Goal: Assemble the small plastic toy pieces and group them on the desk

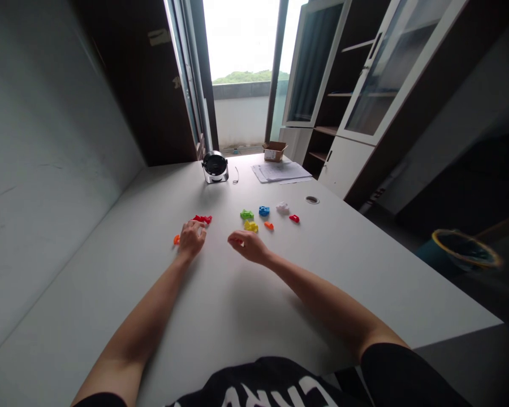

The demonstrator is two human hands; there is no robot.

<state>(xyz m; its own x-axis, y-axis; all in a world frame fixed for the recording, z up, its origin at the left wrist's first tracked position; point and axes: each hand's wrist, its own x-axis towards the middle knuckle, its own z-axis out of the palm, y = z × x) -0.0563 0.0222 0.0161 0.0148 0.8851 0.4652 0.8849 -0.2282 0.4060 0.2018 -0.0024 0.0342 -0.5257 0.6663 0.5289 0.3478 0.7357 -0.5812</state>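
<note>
Maybe my left hand (192,237), fingers parted, could brush the red plastic pieces (203,219) askew; whether my right hand (249,246) grips, I can't tell.

Strong daylight enters through the window (241,39) beyond the far edge of the white table (123,226), its upper part blown out to blank white. The tabletop is brightest along that far edge and dulls to grey toward the near one. Soft-edged shadows fall on the near side of the right arm (318,288). Past the table's right edge the room sinks into near-black, where a yellow-rimmed bin (436,238) is smeared. Wide-angle distortion slants the cabinet (352,164) and stretches the corners. The blue piece (264,211) keeps vivid colour, though its fine detail is soft.
</note>
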